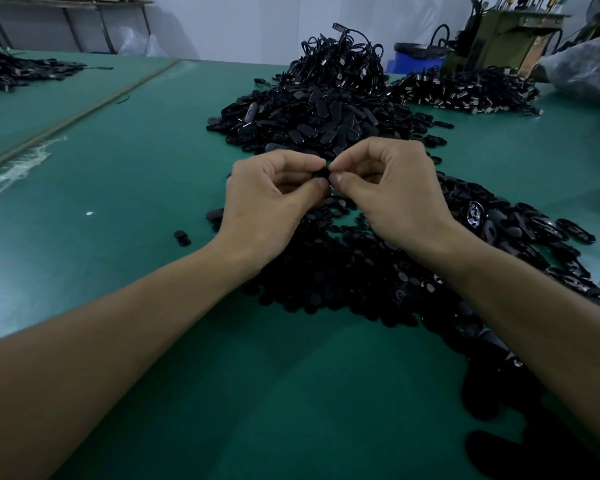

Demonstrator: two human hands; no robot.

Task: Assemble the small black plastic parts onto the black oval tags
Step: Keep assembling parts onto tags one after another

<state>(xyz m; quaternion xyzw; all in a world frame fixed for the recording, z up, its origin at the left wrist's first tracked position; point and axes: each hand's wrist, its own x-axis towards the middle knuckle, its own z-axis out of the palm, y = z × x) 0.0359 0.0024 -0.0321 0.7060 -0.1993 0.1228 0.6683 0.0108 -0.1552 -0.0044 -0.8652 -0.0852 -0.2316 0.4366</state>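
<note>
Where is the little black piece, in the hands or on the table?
In the hands. The left hand and right hand both pinch the little black piece between their fingertips.

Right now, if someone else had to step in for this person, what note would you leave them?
Hands: left hand and right hand both pinch one small black piece between their fingertips, above the green table.
Things: a heap of oval tags lies just beyond the hands, a heap of smaller parts beneath them.
Done: this piece seems mid-assembly; the finished count cannot be told.
Left: both heaps are large.
</note>
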